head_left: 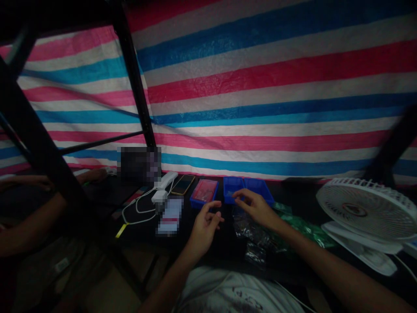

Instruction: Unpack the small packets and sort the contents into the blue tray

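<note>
Head view, left hand [203, 228]: fingers apart, near pink-lined blue tray [198, 204].
Right hand [256, 209]: fingers curled at two-compartment blue tray [259, 188]; fingertip closure cannot be determined.
Trays: side by side on tabletop [227, 248].

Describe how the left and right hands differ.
The left hand sits lower in view, near the pink-filled tray; the right hand is higher, by the blue bins. The left hand's fingers point rightward; the right hand's point leftward. Both are bare, with bent fingers; it is too dim to tell whether either holds anything small.
</note>
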The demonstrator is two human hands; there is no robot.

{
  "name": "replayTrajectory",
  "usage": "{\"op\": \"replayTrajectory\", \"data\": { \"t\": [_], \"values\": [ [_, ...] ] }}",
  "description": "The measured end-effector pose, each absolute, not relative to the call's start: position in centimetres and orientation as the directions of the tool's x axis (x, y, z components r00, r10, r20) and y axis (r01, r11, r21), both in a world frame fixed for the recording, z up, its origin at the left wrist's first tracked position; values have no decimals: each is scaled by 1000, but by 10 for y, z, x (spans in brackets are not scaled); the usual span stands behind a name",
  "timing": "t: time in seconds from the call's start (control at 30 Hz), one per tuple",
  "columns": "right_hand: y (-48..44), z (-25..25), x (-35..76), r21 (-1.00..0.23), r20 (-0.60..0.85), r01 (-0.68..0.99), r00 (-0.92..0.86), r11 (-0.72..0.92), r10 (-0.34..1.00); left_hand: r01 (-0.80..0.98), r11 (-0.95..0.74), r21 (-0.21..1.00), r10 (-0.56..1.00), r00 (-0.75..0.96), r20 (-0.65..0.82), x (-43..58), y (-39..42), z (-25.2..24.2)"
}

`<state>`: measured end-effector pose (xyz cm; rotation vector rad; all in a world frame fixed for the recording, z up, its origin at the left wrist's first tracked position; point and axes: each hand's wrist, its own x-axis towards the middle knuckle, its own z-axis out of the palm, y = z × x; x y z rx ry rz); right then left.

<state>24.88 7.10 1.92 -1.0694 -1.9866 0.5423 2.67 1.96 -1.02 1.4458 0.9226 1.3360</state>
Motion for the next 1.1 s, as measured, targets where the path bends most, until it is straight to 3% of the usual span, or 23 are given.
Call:
{"op": "replayTrajectory", "data": {
  "t": [0.1,0.17,0.6,0.77,0.9,1.1],
  "values": [
    [63,22,250,-451,364,571,-584,686,726,-60,-286,956,949,119,291,27,19,-8],
    [61,21,250,-357,307,594,-654,720,692,-57,-284,957,950,117,289,27,20,-8],
    [64,15,252,-303,319,590,-677,748,664,-54,-279,959,950,126,284,26,20,-8],
    [60,20,248,-357,426,559,-615,748,663,-56,-281,958,949,131,287,26,19,-8],
    [59,23,244,-481,517,497,-504,722,692,-46,-283,958,948,137,286,27,18,-7],
    [63,19,242,-810,368,286,-432,512,824,-18,-260,965,953,156,259,26,18,-4]
  ]
}}
